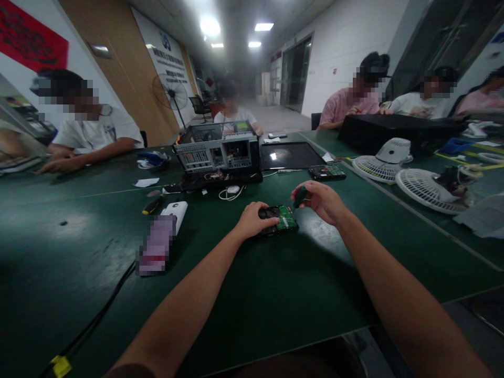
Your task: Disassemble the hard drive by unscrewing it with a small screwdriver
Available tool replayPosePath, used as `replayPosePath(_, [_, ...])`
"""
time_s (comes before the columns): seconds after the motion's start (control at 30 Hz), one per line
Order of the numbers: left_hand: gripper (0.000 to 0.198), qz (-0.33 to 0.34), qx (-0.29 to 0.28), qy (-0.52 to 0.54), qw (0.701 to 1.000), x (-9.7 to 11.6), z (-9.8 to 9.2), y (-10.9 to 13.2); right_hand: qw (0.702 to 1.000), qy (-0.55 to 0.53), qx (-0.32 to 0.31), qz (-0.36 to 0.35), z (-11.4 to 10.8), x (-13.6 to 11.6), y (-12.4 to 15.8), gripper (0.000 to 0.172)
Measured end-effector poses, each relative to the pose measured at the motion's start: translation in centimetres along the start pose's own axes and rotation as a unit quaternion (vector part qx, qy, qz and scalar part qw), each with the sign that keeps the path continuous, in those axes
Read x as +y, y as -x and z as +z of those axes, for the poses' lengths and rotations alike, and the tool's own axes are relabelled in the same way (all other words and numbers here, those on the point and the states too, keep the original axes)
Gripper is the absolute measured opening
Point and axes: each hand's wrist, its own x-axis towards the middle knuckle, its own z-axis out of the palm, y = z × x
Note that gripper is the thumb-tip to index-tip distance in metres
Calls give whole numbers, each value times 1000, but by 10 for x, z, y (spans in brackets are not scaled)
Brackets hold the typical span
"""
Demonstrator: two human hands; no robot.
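A hard drive [288, 218] lies on the green table with its green circuit board facing up. My left hand [252, 220] grips it at its left end, the thumb along the near side and the fingers at the far side. In my right hand [321, 200] is a screwdriver [300, 196] with a dark handle, held in the fingertips just above the drive's right end. The handle tilts, and its thin tip is too small to make out, so I cannot tell whether it touches the drive.
An opened computer case [218, 152] stands ahead, beside a dark panel [291, 156]. Another hard drive [326, 172] lies to its right. White fan parts [381, 160] are at right. A yellow-black screwdriver [153, 205] and a white power bank [177, 214] lie left. Several people sit around.
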Motion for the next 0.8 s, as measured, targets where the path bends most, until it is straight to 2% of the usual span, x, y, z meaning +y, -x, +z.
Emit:
replayPosePath(0.27, [65, -1, 1, 2, 1000, 2, 0, 1, 999, 38, 28, -15, -2, 1, 0, 23])
replayPosePath(0.53, [64, 2, 2, 3, 1000, 2, -1, 0, 1000, 6, -8, -15, 1, 1, 1, 26])
replayPosePath(0.7, [64, 3, 2, -1, 1000, 1, 0, 0, 1000, 7, -2, -1, 0, -1, 1, 23])
replayPosePath(0.8, [64, 3, 4, 2, 1000, 0, 0, -1, 1000, 8, 13, -6, 0, -2, 1, 28])
